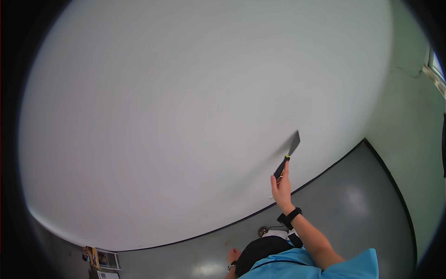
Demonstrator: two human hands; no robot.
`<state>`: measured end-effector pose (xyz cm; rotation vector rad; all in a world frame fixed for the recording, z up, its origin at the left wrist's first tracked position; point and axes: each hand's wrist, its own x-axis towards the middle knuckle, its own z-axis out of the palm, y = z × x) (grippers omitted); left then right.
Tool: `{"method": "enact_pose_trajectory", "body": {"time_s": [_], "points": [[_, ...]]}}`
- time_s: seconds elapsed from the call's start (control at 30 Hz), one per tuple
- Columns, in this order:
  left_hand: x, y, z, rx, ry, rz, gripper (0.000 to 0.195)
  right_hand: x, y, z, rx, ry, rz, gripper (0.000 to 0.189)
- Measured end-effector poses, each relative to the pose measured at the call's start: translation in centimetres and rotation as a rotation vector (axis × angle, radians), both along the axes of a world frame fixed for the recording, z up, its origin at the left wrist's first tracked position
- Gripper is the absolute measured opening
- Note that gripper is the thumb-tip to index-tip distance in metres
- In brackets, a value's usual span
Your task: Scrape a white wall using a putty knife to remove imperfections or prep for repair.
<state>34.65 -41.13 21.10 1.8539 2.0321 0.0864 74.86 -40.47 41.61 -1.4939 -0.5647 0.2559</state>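
A putty knife [293,144] with a black and yellow handle is in my right hand [282,185], which is raised in front of a broad white wall [195,115]. The flat metal blade points up along the wall, and its shadow falls to the lower left; whether the blade touches the wall I cannot tell. My left hand [233,255] hangs low beside my body, its fingers curled, and no object shows in it. Both wrists wear dark bands.
A dark baseboard [240,221] runs between the white wall and the grey floor [348,198]. A pale green wall [400,139] with a window [436,66] meets it at the right. Shelving with objects [104,258] stands at the lower left.
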Motion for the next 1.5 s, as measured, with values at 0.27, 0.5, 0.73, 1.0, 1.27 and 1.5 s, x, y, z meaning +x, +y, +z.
{"method": "enact_pose_trajectory", "body": {"time_s": [0.27,0.5,0.73,1.0,1.27,1.5], "points": [[2.1,-1.5,-8.6,-0.029,-0.123,-0.054,0.023,1.6,-3.5,0.6,0.064,-0.370,0.015,0.076],[2.1,-0.9,-12.7,-0.109,-0.068,-0.048,0.024,2.4,-2.8,1.5,0.122,-0.453,0.022,0.077],[0.8,3.6,-17.9,-0.043,-0.087,-0.152,0.024,2.7,1.3,-1.4,0.123,-0.393,-0.116,0.075],[-1.5,10.5,-22.7,-0.178,-0.120,-0.184,0.022,1.9,4.1,-2.4,0.170,-0.437,-0.203,0.075],[-2.8,13.8,-26.0,-0.113,-0.230,-0.306,0.022,-11.9,7.6,1.7,0.112,-0.747,0.049,0.068],[0.7,15.0,-27.6,-0.021,-0.352,-0.278,0.020,-13.0,10.3,9.4,0.077,-1.027,0.033,0.070]]}}
